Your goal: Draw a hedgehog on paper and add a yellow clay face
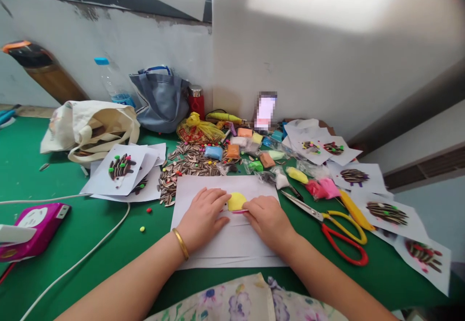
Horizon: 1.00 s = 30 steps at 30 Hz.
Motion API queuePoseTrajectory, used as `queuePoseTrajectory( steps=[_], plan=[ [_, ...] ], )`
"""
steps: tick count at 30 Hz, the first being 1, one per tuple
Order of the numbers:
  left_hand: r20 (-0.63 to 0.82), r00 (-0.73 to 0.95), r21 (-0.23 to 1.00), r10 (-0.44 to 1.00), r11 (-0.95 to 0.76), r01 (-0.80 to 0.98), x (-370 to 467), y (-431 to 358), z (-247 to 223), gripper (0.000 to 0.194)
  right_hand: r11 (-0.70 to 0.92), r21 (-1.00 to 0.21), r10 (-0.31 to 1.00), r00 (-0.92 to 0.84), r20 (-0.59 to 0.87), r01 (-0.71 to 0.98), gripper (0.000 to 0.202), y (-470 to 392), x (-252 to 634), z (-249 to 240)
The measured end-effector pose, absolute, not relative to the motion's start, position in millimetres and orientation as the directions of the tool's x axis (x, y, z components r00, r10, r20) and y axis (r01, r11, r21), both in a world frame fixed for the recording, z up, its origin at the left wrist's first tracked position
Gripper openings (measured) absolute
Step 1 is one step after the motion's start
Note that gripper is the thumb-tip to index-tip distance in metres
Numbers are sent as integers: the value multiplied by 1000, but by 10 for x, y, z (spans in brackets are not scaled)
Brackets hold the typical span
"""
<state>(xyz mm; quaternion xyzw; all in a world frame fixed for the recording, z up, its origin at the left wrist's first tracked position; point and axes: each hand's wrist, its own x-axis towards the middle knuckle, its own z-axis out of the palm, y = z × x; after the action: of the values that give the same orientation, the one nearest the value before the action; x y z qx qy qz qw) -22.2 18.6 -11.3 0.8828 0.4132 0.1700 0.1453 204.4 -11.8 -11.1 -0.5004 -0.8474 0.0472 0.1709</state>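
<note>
A flat yellow clay shape (237, 202) with a rounded top lies on a stack of white paper (203, 253) in front of me. A thin pink clay strip (240, 211) runs along its lower edge. My left hand (208, 214) rests on the paper with its fingers stretched out and thumb apart, the index fingertip by the shape's left end, where a small dark dot shows. My right hand (268, 221) is curled at the right end, its fingertips closed at the pink strip. Its fingers partly cover that end.
Right of the paper lie scissors (325, 217) and a yellow cutter (356, 209). Behind it are sunflower seeds (192, 163) and bagged clay pieces (233, 151). Seed-decorated cards (123, 168) lie at both sides. A white cable (90, 243) crosses the green table (109, 272) at left.
</note>
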Motion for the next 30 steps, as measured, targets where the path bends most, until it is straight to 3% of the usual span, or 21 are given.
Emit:
queuePoseTrajectory(
  steps=[12, 30],
  plan=[
    [183, 595, 408, 783, -611, 679, -220, 183, -136, 53, 520, -52, 817, -478, 323, 853, 23, -104, 1888, -82],
    [184, 595, 406, 782, -612, 679, -222, 190, -152, 53, 532, -119, 822, -477, 312, 838, 18, -104, 1939, -128]
  ],
)
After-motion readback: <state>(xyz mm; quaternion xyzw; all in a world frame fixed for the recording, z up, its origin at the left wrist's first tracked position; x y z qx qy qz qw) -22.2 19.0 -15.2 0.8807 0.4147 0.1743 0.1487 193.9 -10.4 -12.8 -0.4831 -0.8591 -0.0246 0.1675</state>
